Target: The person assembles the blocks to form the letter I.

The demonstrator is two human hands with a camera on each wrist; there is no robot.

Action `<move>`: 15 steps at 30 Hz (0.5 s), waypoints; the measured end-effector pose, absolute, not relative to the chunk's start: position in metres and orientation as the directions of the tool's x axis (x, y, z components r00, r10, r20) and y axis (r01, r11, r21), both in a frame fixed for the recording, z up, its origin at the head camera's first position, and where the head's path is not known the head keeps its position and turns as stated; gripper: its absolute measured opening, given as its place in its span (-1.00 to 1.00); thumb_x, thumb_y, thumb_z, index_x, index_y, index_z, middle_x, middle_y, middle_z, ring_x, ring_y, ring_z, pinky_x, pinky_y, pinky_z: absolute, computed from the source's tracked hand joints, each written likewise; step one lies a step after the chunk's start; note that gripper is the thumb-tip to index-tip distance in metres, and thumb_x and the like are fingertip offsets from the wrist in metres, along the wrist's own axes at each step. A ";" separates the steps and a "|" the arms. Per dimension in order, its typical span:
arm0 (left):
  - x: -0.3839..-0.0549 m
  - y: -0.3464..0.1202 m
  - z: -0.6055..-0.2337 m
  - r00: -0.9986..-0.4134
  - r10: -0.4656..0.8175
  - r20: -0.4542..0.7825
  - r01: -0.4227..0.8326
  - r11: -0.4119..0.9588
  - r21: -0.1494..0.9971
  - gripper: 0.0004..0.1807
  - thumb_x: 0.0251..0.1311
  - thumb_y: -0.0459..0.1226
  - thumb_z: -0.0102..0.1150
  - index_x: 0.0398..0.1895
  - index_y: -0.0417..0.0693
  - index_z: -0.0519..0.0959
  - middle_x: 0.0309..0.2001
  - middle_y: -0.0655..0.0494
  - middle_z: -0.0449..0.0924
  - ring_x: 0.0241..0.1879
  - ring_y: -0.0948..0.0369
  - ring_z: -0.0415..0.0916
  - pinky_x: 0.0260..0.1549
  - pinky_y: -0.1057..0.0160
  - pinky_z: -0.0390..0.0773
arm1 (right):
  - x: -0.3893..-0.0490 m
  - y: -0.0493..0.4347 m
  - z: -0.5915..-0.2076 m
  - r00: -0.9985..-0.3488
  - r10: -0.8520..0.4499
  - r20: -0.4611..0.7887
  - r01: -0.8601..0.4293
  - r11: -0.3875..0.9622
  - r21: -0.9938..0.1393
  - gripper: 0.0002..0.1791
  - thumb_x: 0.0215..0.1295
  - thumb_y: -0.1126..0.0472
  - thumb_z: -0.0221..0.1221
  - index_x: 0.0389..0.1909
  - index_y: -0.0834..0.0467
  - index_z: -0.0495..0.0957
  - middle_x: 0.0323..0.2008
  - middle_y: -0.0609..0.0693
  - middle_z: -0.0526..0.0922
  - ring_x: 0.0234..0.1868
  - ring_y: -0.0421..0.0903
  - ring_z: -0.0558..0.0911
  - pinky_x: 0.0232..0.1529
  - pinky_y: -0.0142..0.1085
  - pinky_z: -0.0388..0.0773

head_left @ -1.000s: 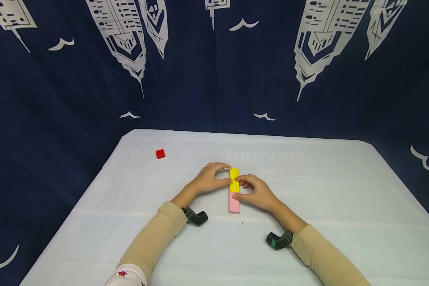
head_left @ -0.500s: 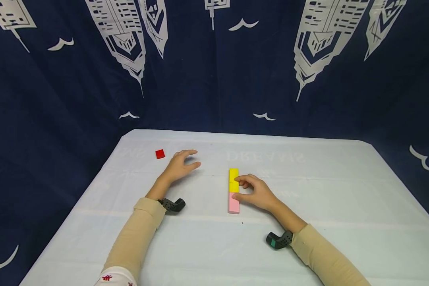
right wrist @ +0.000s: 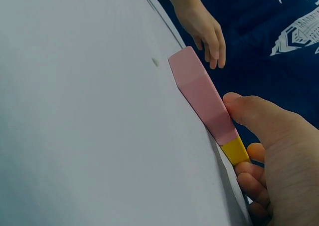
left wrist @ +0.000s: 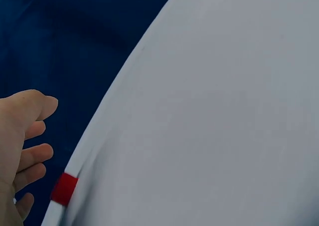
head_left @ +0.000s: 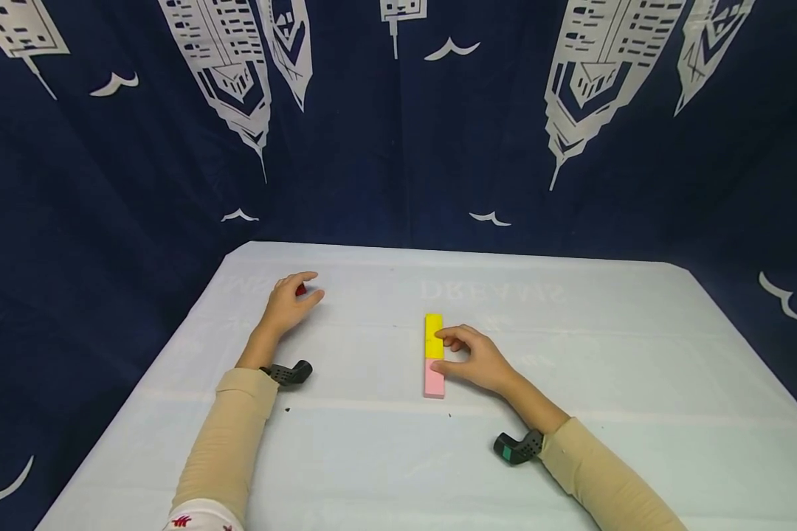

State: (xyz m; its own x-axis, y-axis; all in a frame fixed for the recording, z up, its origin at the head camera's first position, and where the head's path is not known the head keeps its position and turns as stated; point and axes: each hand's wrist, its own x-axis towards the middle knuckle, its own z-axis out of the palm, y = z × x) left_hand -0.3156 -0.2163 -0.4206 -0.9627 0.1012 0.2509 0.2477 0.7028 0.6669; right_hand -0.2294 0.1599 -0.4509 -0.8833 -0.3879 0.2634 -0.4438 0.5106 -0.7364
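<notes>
A pink block (head_left: 434, 382) and a yellow block (head_left: 433, 346) lie end to end in one line near the table's middle. My right hand (head_left: 474, 361) holds them from the right, thumb on the pink block and curled fingers at the yellow one. In the right wrist view, the thumb lies along the pink block (right wrist: 207, 101). At the far left, my left hand (head_left: 287, 304) is over a small red block (head_left: 301, 290), its thumb and index finger spread apart. Part of that block is hidden behind the fingers. The left wrist view has the red block (left wrist: 65, 188) beside the loosely bent fingers.
A white cloth (head_left: 372, 457) covers the table. Behind it hangs a dark blue curtain (head_left: 405, 147) with pale building prints. Black wrist cameras sit on both wrists. A tiny dark speck (head_left: 288, 409) lies on the cloth near the left wrist.
My left hand has let go of the yellow block and moved left and away to the red block, which it now partly covers. My right hand has stayed at the pink and yellow blocks.
</notes>
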 end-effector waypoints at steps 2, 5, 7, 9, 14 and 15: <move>-0.316 -0.222 -0.423 -0.963 0.068 0.262 0.234 0.695 0.680 -0.48 0.28 -0.18 0.19 0.27 -0.18 0.45 0.23 -0.23 0.43 0.17 -0.13 0.28 0.16 -0.12 0.29 | -0.229 0.160 -0.452 -0.885 -0.386 0.260 -0.441 0.514 -0.736 -0.42 0.01 0.09 0.48 0.07 0.19 0.57 -0.19 -0.07 0.57 -0.18 -0.10 0.49 -0.09 -0.26 0.48; -0.317 -0.229 -0.427 -0.959 0.030 0.283 0.226 0.685 0.693 -0.50 0.28 -0.22 0.18 0.25 -0.23 0.45 0.23 -0.25 0.42 0.19 -0.14 0.27 0.18 -0.11 0.28 | -0.228 0.160 -0.452 -0.886 -0.384 0.259 -0.439 0.516 -0.736 -0.42 0.01 0.09 0.48 0.07 0.19 0.58 -0.19 -0.07 0.57 -0.18 -0.10 0.49 -0.09 -0.26 0.48; -0.318 -0.233 -0.429 -0.955 0.007 0.297 0.223 0.676 0.702 -0.52 0.28 -0.25 0.18 0.23 -0.26 0.46 0.22 -0.27 0.42 0.20 -0.15 0.26 0.21 -0.10 0.24 | -0.228 0.160 -0.452 -0.884 -0.388 0.262 -0.443 0.515 -0.734 -0.42 0.02 0.08 0.48 0.07 0.20 0.57 -0.19 -0.07 0.57 -0.17 -0.10 0.49 -0.09 -0.25 0.48; -0.319 -0.235 -0.432 -0.951 -0.012 0.309 0.218 0.681 0.699 -0.53 0.28 -0.27 0.17 0.22 -0.28 0.46 0.22 -0.28 0.42 0.23 -0.15 0.26 0.24 -0.09 0.22 | -0.228 0.160 -0.451 -0.882 -0.389 0.265 -0.446 0.512 -0.734 -0.42 0.03 0.08 0.48 0.07 0.20 0.57 -0.19 -0.07 0.57 -0.17 -0.10 0.49 -0.09 -0.24 0.48; -0.322 -0.237 -0.439 -0.940 -0.045 0.339 0.212 0.700 0.681 -0.55 0.27 -0.34 0.14 0.21 -0.33 0.46 0.20 -0.31 0.44 0.23 -0.17 0.27 0.27 -0.07 0.20 | -0.228 0.160 -0.450 -0.885 -0.386 0.260 -0.440 0.514 -0.736 -0.41 0.01 0.08 0.48 0.07 0.20 0.57 -0.19 -0.06 0.57 -0.17 -0.10 0.49 -0.09 -0.26 0.48; -0.323 -0.237 -0.440 -0.941 -0.047 0.336 0.207 0.703 0.680 -0.54 0.28 -0.35 0.13 0.22 -0.35 0.44 0.21 -0.31 0.43 0.24 -0.16 0.26 0.28 -0.06 0.20 | -0.228 0.160 -0.450 -0.886 -0.386 0.258 -0.439 0.516 -0.735 -0.41 0.01 0.08 0.48 0.08 0.20 0.57 -0.18 -0.06 0.57 -0.17 -0.10 0.49 -0.09 -0.26 0.48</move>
State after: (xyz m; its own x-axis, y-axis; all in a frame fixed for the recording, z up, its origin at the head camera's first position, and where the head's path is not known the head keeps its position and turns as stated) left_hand -0.3230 -0.2372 -0.4404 -0.9406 -0.0474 0.3361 0.2075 0.7034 0.6799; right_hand -0.2282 0.1604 -0.4498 -0.8857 -0.3863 0.2576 -0.4391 0.5162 -0.7353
